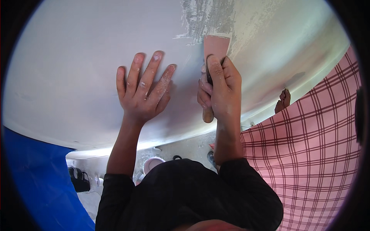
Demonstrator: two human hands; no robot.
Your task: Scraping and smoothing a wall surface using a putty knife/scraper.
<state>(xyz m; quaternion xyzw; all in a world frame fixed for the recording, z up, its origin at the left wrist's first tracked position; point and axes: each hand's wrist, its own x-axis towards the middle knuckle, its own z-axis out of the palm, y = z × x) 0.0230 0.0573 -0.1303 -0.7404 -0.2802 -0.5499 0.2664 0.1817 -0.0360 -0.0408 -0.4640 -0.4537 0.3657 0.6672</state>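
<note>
My right hand (221, 86) grips a putty knife (216, 45) by its handle, thumb on top near the blade. The wide blade's edge rests at the lower end of a rough grey and white scraped patch (208, 19) on a large pale surface (77, 69). Out of the bottom of my fist sticks the brown end of the handle. To the left, my left hand (144, 86) lies on the same surface with its fingers spread, holding nothing. Whitish flecks dot its fingers.
A blue sheet (42, 173) hangs at the lower left, and a pink checked cloth (308, 142) at the right. Another person's hand (283, 101) shows beside that cloth. Below, on the dusty floor, are a pink bucket (152, 163) and a black bag (80, 181).
</note>
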